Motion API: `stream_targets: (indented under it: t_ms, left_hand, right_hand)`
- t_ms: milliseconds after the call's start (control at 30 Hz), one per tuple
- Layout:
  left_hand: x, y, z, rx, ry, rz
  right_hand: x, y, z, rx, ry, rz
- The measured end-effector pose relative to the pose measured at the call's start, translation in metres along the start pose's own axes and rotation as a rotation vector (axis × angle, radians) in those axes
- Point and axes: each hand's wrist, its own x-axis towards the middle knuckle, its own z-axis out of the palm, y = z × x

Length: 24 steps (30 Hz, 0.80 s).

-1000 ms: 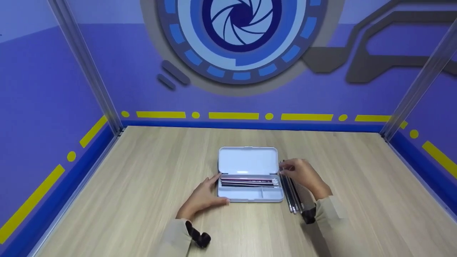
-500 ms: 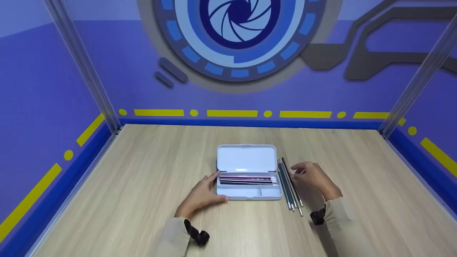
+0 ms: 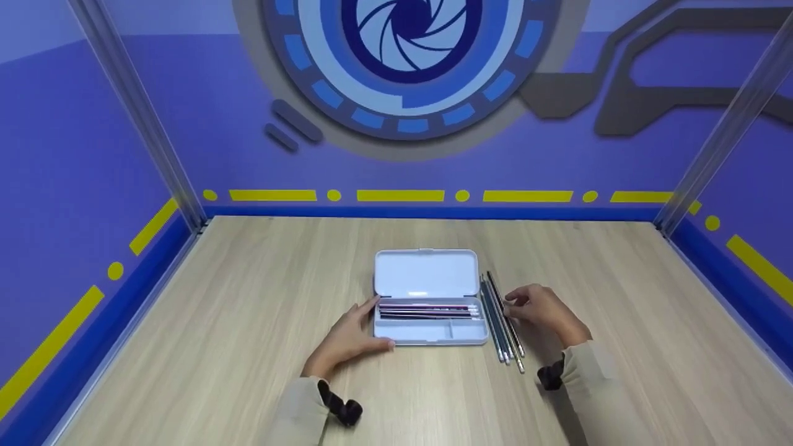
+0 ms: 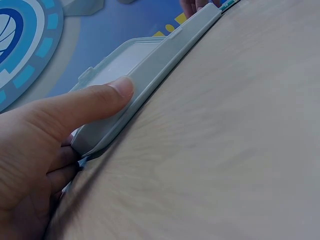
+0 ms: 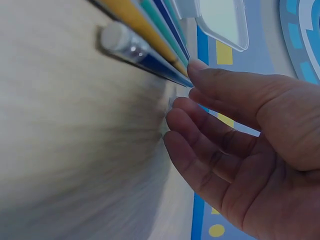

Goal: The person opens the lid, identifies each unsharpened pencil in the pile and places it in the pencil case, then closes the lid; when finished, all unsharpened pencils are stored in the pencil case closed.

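Note:
A white pencil case [image 3: 412, 332] lies with its lid [image 3: 426, 272] raised at the back. Several dark striped pencils [image 3: 427, 311] fill its rear compartment lengthwise. My left hand [image 3: 347, 337] holds the case's left end; in the left wrist view the thumb [image 4: 112, 95] presses the front wall, fingers bent around the corner. To the right of the case, several loose pencils [image 3: 503, 322] lie side by side, eraser ends toward me. Just right of them is my right hand [image 3: 545, 310], fingers loosely bent. Its thumb [image 5: 202, 72] overlaps the outermost pencil [image 5: 155, 62] in the right wrist view, nothing gripped.
The wood-grain table [image 3: 279, 266] runs back to a blue-purple wall [image 3: 186, 124] with yellow dashes. Side panels meet it at metal posts [image 3: 139, 111]. Black wrist straps [image 3: 339, 404] sit at both sleeve cuffs.
The right hand has moved from on top of the loose pencils to their right side, and the pencils now lie more spread out. The left hand stays on the case.

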Motion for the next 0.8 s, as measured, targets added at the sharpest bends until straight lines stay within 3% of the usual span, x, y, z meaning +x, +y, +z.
stream_targets:
  t_ms: [200, 500, 800]
  left_hand:
    - [0.001, 0.002, -0.002, 0.006, -0.002, -0.008]
    - [0.001, 0.003, -0.001, -0.001, 0.000, -0.020]
    - [-0.001, 0.001, 0.000, -0.005, -0.002, -0.002]
  right_hand:
    - [0.000, 0.001, -0.001, 0.027, -0.017, 0.010]
    - [0.001, 0.013, 0.001, 0.184, -0.032, 0.088]
    - [0.004, 0.014, 0.004, 0.152, -0.014, 0.115]
